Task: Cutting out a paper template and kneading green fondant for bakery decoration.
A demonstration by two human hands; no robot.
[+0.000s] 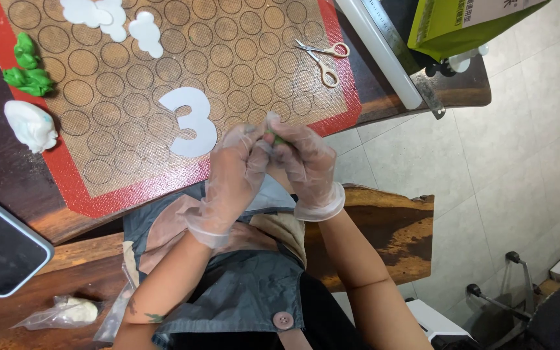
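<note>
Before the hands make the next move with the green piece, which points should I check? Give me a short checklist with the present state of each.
1. Both hands gloved: ok. Left hand and right hand wear clear gloves.
2. Small green piece pinched between the fingertips of both hands: ok, though it is mostly hidden.
3. Shape of the green piece: cannot tell.
4. White number cutout lies flat on the baking mat, apart from the hands: ok.
5. Scissors on the mat within view, closed: ok.
6. Spare green lumps at the mat's edge: ok.
</note>
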